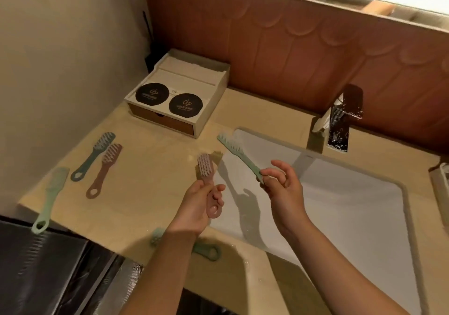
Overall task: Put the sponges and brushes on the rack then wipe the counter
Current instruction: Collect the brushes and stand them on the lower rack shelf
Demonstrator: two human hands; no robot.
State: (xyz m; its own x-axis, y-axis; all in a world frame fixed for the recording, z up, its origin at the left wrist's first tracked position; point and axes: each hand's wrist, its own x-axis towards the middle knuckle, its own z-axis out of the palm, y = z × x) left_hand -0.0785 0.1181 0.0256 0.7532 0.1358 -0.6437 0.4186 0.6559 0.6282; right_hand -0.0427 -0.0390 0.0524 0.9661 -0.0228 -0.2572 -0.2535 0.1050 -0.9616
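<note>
A beige stone surface runs under a reddish-brown wood-panelled back wall and meets a plain cream side wall. A white rectangular sink is set into it, with a chrome tap behind. Bright light glares along the top edge.

Three brushes lie on the counter at the frame's left, with a fourth brush near its front edge under the left forearm. A box sits behind them in the corner. The sink fills the right, the faucet behind it.
</note>
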